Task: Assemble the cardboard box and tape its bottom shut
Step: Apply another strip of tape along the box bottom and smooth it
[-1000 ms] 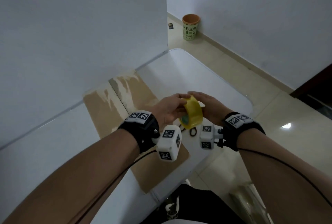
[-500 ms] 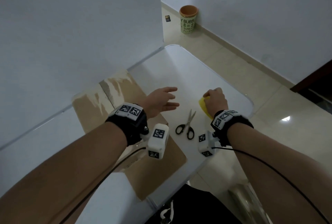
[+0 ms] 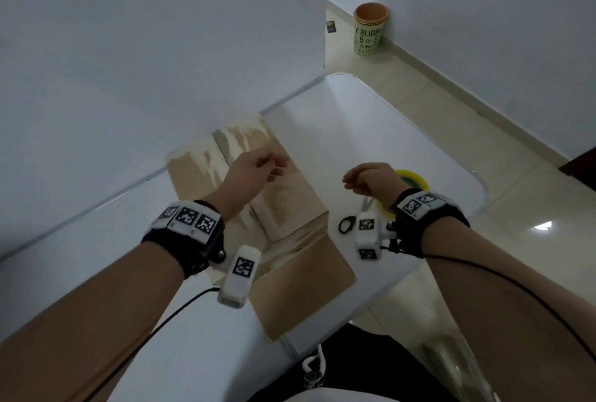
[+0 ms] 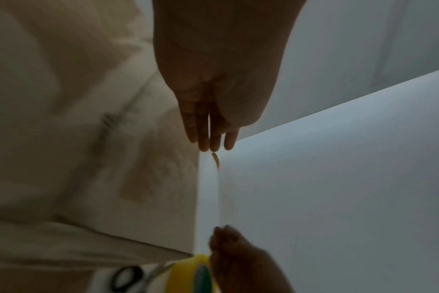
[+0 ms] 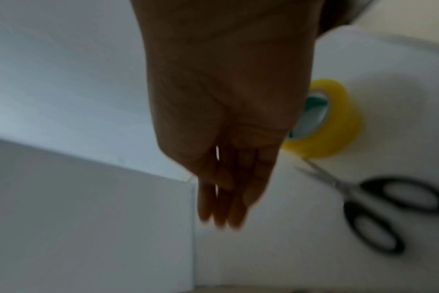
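Right hand left tape roll; left hand over flat cardboard

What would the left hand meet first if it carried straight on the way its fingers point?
Probably the bare white table just past the flattened cardboard box. The left hand points toward the right hand, but depth is unclear.

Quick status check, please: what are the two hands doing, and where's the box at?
Left hand open above flat cardboard box. Right hand empty, near tape roll. Box unassembled, untaped. Scissors lie beside roll.
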Motion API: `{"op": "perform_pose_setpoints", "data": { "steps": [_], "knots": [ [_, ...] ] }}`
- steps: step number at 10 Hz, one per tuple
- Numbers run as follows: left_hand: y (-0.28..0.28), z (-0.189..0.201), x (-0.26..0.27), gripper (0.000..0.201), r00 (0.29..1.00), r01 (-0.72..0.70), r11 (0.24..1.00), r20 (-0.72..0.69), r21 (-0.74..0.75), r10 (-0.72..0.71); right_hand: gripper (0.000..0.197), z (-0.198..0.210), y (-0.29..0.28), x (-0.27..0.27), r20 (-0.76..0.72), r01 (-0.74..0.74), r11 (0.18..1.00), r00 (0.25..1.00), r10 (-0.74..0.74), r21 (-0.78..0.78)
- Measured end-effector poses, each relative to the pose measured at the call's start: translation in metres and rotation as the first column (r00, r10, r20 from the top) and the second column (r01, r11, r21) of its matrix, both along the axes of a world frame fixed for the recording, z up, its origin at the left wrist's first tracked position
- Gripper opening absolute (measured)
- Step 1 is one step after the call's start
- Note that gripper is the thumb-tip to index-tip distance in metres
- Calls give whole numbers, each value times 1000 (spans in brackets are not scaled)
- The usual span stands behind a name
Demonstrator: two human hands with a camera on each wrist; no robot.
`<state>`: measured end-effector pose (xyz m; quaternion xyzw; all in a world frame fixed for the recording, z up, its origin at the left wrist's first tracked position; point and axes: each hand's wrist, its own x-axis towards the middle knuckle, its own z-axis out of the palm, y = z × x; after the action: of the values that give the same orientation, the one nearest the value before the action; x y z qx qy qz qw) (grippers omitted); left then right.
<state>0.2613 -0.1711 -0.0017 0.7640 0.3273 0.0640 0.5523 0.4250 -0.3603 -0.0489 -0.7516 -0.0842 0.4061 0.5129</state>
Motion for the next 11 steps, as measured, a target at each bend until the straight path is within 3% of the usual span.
{"op": "perform_pose_setpoints", "data": {
  "steps": [1, 2, 3, 4, 5, 6, 7, 9, 10, 11],
  "knots": [
    [9, -11, -45, 32, 997, 36, 969, -76, 243, -18, 33, 33, 4, -28, -256, -185, 974, 943, 213, 131],
    [13, -27, -85, 33, 988, 124, 941, -131, 314, -87, 33, 41, 4, -55, -329, -435, 891, 829, 453, 130],
    [11, -48, -106, 38, 919, 347, 809, -344, 474, -192, 34, 28, 7, -87, -377, -645, 755, 675, 635, 119],
    [1, -60, -115, 42, 884, 394, 766, -438, 508, -165, 37, 8, 14, -120, -379, -663, 736, 651, 658, 140],
    [-10, -62, -120, 43, 886, 381, 763, -442, 523, -140, 39, -11, 22, -144, -347, -488, 861, 790, 505, 141],
    [-13, -61, -121, 45, 865, 414, 746, -480, 522, -145, 39, -29, 30, -159, -292, -315, 948, 903, 314, 45],
    [-10, -62, -122, 46, 843, 460, 730, -507, 505, -181, 38, -47, 40, -166, -189, -192, 978, 967, 173, -86],
    [-9, -60, -121, 48, 816, 498, 725, -539, 475, -207, 19, -77, 32, -154, -157, -191, 954, 975, 157, -231],
    [-7, -61, -122, 48, 808, 510, 721, -550, 469, -213, 16, -71, 28, -155, -229, -206, 955, 961, 156, -214],
    [-7, -62, -121, 49, 796, 528, 708, -563, 470, -220, 26, -54, 35, -164, -344, -331, 939, 896, 280, -98]
  ]
}}
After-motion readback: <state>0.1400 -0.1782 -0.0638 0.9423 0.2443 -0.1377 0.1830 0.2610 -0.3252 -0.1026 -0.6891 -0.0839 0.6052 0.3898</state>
